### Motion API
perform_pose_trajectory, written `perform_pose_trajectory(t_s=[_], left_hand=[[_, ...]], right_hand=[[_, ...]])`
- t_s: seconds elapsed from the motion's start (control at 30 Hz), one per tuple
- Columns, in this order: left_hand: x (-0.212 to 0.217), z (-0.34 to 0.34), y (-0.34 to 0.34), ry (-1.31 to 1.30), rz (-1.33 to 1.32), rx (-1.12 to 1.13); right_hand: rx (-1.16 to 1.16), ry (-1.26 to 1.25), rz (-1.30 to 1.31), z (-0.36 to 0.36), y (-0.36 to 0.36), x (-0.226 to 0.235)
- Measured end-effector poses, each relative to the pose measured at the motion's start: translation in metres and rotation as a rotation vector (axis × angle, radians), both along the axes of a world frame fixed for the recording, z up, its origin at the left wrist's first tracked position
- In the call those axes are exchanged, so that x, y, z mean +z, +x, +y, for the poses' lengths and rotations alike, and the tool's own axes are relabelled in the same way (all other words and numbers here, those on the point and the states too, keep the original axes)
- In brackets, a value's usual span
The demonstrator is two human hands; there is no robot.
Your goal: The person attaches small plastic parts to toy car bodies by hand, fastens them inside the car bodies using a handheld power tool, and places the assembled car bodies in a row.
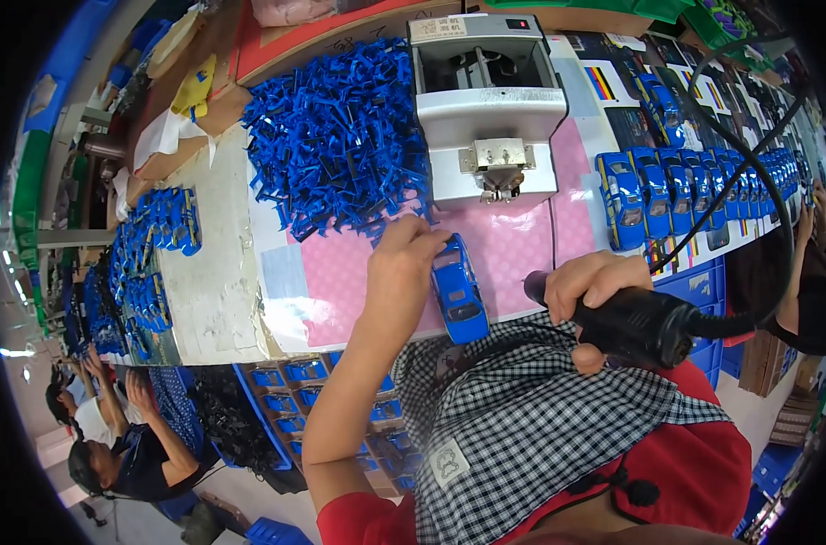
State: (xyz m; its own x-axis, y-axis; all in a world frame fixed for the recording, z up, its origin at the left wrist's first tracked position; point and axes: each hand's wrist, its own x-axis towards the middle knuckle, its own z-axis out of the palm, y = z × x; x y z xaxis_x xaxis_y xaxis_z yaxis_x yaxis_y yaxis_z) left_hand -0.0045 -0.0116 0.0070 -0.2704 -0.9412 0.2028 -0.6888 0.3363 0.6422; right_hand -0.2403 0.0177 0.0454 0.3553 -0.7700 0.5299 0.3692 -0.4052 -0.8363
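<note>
On the pink mat in front of me is a blue toy car [459, 289], its near end at the table's front edge. My left hand [400, 257] is closed at the car's far end, fingertips bent against its left corner. Just beyond those fingers spreads a big heap of small blue plastic parts [336, 136]. In my right hand [599, 283] is a black electric screwdriver [638, 325], gripped round its body with the tip pointing left, off to the right of the car. A thick black cable runs from its back end.
A grey metal machine [490, 118] stands behind the mat. To the right is a long row of blue toy cars [654, 193]; more cars [172, 218] sit at the left. Blue crates [695, 295] are below the table. Co-workers [127, 454] are at both sides.
</note>
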Motion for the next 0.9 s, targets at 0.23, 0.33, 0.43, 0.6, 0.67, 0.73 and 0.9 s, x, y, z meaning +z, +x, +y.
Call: perform_pose_trajectory(t_s=[0.23,0.33,0.43,0.6,0.67,0.73,0.9], left_hand=[[0.030,0.035,-0.051,0.123,-0.306,0.162],[0.025,0.037,-0.040,0.106,-0.216,0.157],[0.012,0.037,-0.016,0.296,0.113,0.149],[0.002,0.040,-0.019,0.884,1.429,0.112],[-0.002,0.044,-0.030,1.009,1.576,0.164],[-0.011,0.049,-0.039,1.024,1.529,0.175],[-0.012,0.047,-0.045,1.022,1.519,0.174]], right_hand=[[-0.117,-0.335,-0.049,-0.029,-0.006,0.025],[-0.131,-0.462,-0.118,-0.057,0.007,0.044],[-0.153,-0.244,0.018,-0.067,0.019,0.056],[-0.343,-0.181,-0.064,-0.091,0.028,0.053],[-0.339,-0.227,-0.145,-0.092,0.035,0.052],[-0.370,-0.100,0.076,-0.079,0.036,0.059],[-0.325,-0.032,0.167,-0.061,0.046,0.054]])
